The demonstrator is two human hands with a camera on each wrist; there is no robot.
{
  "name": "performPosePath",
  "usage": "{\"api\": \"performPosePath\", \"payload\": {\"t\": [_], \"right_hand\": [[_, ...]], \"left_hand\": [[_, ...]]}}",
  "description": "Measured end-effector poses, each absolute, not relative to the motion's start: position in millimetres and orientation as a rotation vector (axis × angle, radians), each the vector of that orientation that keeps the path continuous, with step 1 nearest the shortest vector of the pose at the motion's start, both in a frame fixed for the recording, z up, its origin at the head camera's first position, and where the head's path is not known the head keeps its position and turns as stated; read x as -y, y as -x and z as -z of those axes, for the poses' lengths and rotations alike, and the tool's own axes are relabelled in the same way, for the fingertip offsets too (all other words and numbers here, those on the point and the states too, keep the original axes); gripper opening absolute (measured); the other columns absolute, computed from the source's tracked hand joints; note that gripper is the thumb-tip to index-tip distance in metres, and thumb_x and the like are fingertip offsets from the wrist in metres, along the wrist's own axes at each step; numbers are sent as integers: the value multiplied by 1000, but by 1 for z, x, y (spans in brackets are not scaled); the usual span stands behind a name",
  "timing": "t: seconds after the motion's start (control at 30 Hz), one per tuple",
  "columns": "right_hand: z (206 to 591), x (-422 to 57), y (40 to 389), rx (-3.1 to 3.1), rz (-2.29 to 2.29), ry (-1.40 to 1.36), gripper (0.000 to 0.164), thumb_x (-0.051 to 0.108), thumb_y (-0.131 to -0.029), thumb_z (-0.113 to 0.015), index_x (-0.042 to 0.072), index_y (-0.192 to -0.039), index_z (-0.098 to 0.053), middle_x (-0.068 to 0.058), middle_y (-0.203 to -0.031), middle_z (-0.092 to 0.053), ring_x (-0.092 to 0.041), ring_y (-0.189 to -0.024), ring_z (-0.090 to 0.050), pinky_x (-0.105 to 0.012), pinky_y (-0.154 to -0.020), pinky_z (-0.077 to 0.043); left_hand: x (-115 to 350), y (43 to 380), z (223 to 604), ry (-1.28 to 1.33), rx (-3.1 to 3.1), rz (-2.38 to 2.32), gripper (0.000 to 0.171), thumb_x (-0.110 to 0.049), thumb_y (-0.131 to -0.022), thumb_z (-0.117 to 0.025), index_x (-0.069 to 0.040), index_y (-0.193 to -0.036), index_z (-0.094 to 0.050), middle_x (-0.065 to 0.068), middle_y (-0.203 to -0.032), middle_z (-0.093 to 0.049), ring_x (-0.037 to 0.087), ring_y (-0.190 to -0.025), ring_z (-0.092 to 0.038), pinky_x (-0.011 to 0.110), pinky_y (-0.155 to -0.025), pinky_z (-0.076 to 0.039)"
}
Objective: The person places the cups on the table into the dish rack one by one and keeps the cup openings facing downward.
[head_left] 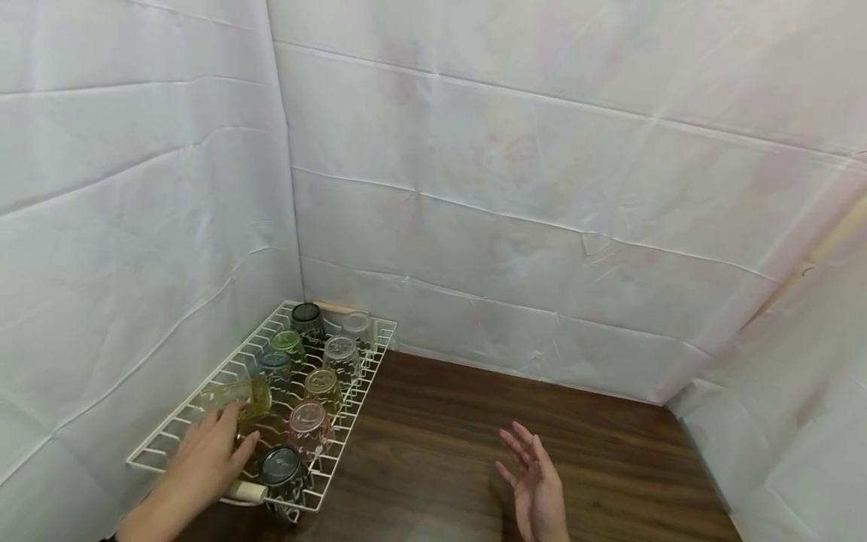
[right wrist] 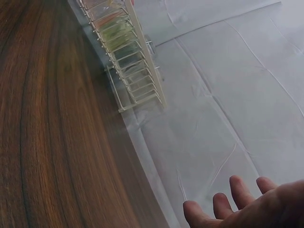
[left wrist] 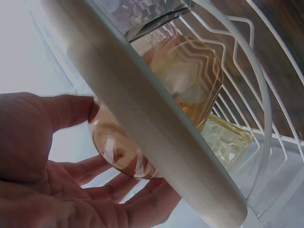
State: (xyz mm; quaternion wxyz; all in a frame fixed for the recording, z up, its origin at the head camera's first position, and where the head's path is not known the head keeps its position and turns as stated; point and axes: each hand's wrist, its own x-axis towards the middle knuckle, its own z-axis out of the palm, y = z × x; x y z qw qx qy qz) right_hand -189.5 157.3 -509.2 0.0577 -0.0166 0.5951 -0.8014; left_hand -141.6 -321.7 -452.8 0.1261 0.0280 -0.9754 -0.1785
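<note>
At the near end of a white wire rack point(head_left: 352, 425), my left hand point(head_left: 206, 452) reaches in among the glasses. In the left wrist view its thumb and fingers curl round an amber glass point(left wrist: 114, 145), partly covered by the pale rack handle point(left wrist: 142, 99). From the head view my hand hides most of that glass. Just past my fingertips a yellow glass point(head_left: 260, 397) lies on its side. Upside-down pink point(head_left: 309, 421) and dark grey point(head_left: 281, 467) glasses stand to the right of my hand. My right hand point(head_left: 536, 489) hovers over the brown table, fingers relaxed, holding nothing.
Farther along the rack stand upside-down glasses: blue point(head_left: 274, 369), green point(head_left: 287, 345), yellow point(head_left: 323, 385), dark point(head_left: 308, 320) and several clear ones point(head_left: 341, 355). White cloth walls point(head_left: 474, 211) enclose the brown wooden table point(head_left: 433, 436) at the left, back and right.
</note>
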Motion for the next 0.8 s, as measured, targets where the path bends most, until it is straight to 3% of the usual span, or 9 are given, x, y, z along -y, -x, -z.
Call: {"api": "performPosePath", "payload": {"t": [0.17, 0.33, 0.5, 0.8], "right_hand": [[510, -156, 190, -1783, 2435, 50, 51, 58, -115, -26, 35, -151, -53, 18, -137, -65, -11, -140, -45, -68, -124, -29], [510, -156, 190, -1778, 2433, 59, 50, 58, -115, -25, 35, -150, -53, 18, -137, -65, -10, -140, -47, -66, -123, -30], [510, -154, 190, -1770, 2436, 52, 52, 58, -115, -26, 33, -151, -51, 17, -138, -64, -10, -140, -48, -65, -123, -30], [510, -151, 191, -1763, 2432, 39, 52, 59, -115, -26, 32, -151, -52, 16, -138, -63, -11, -139, -47, -61, -122, -32]], "left_hand": [[317, 142, 452, -50, 2719, 517, 55, -14, -93, -74, 11, -138, -54, 41, -128, -60, 56, -111, -60, 73, -92, -48], [317, 142, 452, -82, 2738, 445, 57, -17, -90, -75, 5, -140, -57, 36, -130, -62, 54, -108, -61, 73, -79, -51], [318, 141, 459, -67, 2773, 408, 60, -17, -88, -78, 5, -140, -57, 36, -133, -62, 58, -116, -60, 77, -85, -49], [322, 143, 462, -54, 2765, 409, 68, -18, -81, -85, 3, -140, -59, 36, -130, -64, 56, -116, -63, 77, -87, -50]]}}
